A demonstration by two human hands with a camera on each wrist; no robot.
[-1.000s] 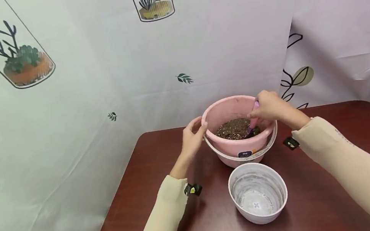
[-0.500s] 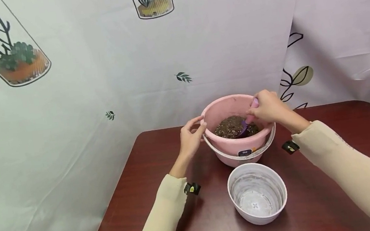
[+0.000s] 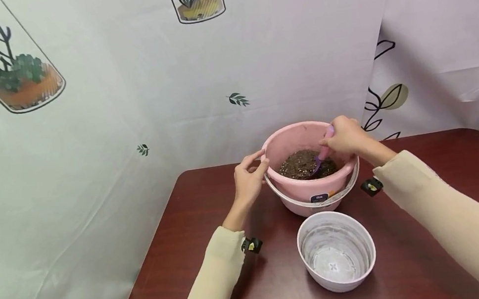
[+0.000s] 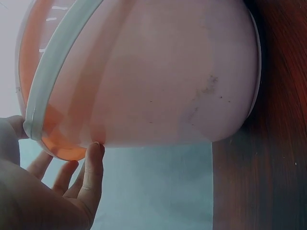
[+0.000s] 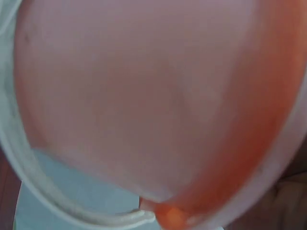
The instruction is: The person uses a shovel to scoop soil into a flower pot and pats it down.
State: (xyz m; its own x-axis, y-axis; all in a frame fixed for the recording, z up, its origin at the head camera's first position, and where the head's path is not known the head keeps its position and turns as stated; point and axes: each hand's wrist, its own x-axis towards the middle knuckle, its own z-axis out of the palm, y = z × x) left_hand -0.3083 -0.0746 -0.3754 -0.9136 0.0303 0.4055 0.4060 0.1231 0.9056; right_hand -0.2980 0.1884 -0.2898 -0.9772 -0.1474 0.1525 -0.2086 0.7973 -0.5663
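Note:
A pink bucket [image 3: 303,190] with a white handle stands on the table, dark soil [image 3: 298,163] inside it. My left hand [image 3: 247,181] grips the left side of its rim; in the left wrist view the thumb and fingers [image 4: 93,175] lie at the rim beside the handle's end. Over the right side of the rim, my right hand [image 3: 347,137] holds a small trowel [image 3: 324,151] by its pink grip. The trowel's purple blade is tilted down, its tip in the soil. Only the bucket's outer wall [image 5: 144,96] and handle show clearly in the right wrist view.
A white plant pot [image 3: 341,284] with nothing in it stands just in front of the bucket. Both are on a dark red wooden table [image 3: 193,215]. Behind it hangs a pale cloth [image 3: 146,81] printed with plants, close to the table's back edge.
The trowel has shifted slightly left in the soil, and more of its purple blade shows than a second ago. My left hand stays at the rim. Bucket and pot keep their places.

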